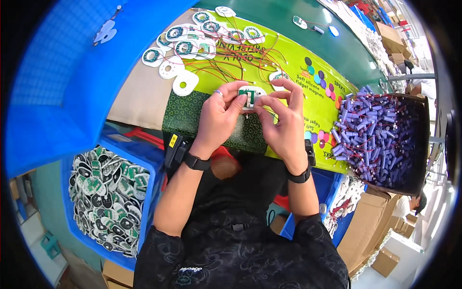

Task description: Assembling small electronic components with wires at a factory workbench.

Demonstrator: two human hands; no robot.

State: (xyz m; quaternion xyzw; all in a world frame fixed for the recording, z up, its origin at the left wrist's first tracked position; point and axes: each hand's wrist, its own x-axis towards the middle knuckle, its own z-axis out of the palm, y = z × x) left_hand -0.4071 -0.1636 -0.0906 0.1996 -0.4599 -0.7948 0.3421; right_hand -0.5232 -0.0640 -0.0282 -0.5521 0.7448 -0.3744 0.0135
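Between both hands, above the dark green patterned mat [185,113], is a white plastic housing with a green circuit board [250,98]. My left hand [217,115] is closed on its left side, thumb pressing near the board. At its right edge my right hand [284,123] pinches with thumb and fingertips, the other fingers curled loosely above. Whether a wire sits in the right pinch is too small to tell. Just beyond the right fingers lies another white housing [278,77]. Further left, several white housings with ring-shaped green boards [185,47] are heaped, their red and black wires trailing right.
At the right stands a box [419,144] of purple battery cells [368,130] with wires. A blue bin [153,192] full of round board parts [103,202] is at lower left. Beyond the yellow-green printed sheet [308,103] runs a green belt [269,19] carrying a wired unit [299,21].
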